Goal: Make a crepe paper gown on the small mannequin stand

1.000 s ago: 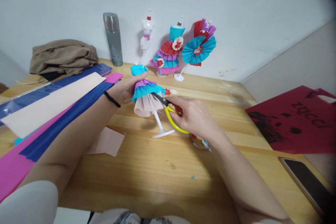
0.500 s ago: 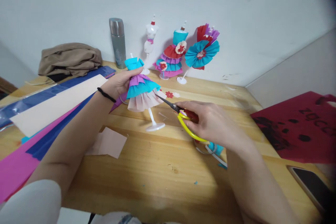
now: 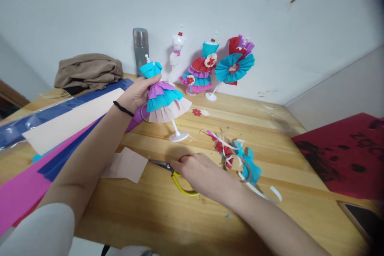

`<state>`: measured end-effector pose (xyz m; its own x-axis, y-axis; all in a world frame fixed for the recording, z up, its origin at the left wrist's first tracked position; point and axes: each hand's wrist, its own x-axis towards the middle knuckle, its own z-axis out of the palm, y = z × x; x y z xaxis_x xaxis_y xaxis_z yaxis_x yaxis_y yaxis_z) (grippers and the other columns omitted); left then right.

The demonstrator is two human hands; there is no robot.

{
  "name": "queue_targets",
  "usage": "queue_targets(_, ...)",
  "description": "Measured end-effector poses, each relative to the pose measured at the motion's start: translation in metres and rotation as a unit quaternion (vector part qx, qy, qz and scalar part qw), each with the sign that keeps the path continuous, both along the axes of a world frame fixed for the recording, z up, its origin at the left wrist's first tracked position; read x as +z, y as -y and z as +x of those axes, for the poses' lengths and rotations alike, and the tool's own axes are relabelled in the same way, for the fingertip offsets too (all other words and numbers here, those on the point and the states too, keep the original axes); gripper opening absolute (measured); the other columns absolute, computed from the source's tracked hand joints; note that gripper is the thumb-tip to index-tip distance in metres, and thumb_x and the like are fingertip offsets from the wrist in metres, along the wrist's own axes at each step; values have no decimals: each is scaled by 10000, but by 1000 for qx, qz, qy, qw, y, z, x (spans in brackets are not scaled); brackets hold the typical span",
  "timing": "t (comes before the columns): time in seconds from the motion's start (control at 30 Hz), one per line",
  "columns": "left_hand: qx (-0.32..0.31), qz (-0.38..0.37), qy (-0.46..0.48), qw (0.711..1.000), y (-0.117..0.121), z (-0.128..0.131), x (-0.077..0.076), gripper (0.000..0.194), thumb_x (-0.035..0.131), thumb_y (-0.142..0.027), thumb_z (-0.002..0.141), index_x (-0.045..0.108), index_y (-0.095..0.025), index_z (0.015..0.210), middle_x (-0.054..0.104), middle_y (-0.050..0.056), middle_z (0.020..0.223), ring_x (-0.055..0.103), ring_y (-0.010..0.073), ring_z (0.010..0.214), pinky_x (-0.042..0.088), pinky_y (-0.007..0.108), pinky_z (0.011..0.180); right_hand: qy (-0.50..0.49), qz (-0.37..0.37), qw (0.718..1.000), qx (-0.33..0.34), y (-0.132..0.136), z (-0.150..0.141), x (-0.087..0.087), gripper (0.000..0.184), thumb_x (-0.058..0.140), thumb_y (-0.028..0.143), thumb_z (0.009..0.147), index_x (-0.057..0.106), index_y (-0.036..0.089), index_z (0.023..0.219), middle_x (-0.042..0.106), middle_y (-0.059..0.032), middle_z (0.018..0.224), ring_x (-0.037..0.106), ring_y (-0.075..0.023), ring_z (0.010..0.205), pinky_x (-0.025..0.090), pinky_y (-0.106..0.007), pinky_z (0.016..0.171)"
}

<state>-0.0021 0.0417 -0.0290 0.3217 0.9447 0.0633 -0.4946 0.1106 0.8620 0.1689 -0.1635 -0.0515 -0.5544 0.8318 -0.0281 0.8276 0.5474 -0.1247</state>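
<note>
My left hand (image 3: 143, 91) is closed round the upper part of a small dress form (image 3: 177, 134) on a white stand. It wears a crepe paper dress (image 3: 164, 97) with a turquoise top and purple, turquoise and pale pink ruffles. Low over the tabletop, my right hand (image 3: 201, 172) has its fingers on a pair of scissors (image 3: 180, 182) with yellow and red handles. The blades look closed and point left, toward a square of pale pink paper (image 3: 132, 165). Whether the scissors rest on the wood I cannot tell.
Paper scraps (image 3: 250, 166) and a tape roll lie right of centre. Behind stand a bare dress form (image 3: 178, 44), two decorated ones (image 3: 201, 66) (image 3: 235, 68) and a flask (image 3: 141, 48). Crepe sheets (image 3: 72, 122) spread left; a phone (image 3: 360, 220) lies right.
My right hand has carried the scissors from the dress hem down and left, close to the table. Scraps it covered now show. My left hand still holds the dress form.
</note>
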Motion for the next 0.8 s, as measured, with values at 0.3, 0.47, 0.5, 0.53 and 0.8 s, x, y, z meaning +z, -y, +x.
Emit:
queue_targets(0.3, -43, 23, 7, 999, 5, 5, -3, 91, 714, -120, 810, 664, -196, 809, 713, -27, 728, 651, 144, 669, 578, 295, 704, -118, 213, 969, -34, -11, 6, 1, 241, 498, 168, 932, 657, 143, 1111, 671, -104, 904, 604, -216, 765, 487, -344, 634)
queue_targets(0.47, -89, 15, -42, 995, 12, 11, -3, 77, 726, -202, 811, 661, -162, 803, 732, 31, 753, 675, 181, 672, 596, 340, 707, -145, 283, 945, -75, -27, 16, 4, 360, 563, 235, 919, 606, 112, 1255, 527, -234, 1326, 500, -339, 1126, 492, -524, 889)
queue_targets(0.5, -90, 12, -49, 995, 13, 12, -2, 84, 726, -205, 810, 658, -160, 790, 729, 31, 743, 672, 180, 663, 595, 340, 703, -141, 279, 947, -69, -29, 17, 4, 345, 556, 218, 919, 612, 99, 1238, 537, -233, 1326, 494, -340, 1136, 483, -532, 914)
queue_targets(0.53, -91, 11, -53, 994, 15, 12, -1, 88, 724, -206, 810, 654, -160, 782, 726, 29, 736, 671, 179, 660, 595, 340, 702, -140, 274, 950, -61, -31, 19, 3, 331, 539, 194, 921, 615, 92, 1226, 561, -224, 1310, 498, -334, 1135, 475, -530, 933)
queue_targets(0.8, -41, 13, -13, 999, 8, 5, 0, 97, 681, -104, 835, 652, -185, 790, 708, -17, 727, 638, 138, 656, 590, 312, 718, -107, 223, 960, -133, -30, 42, 22, 259, 478, 222, 947, 694, 166, 1078, 696, -146, 1117, 623, -296, 1021, 501, -433, 833)
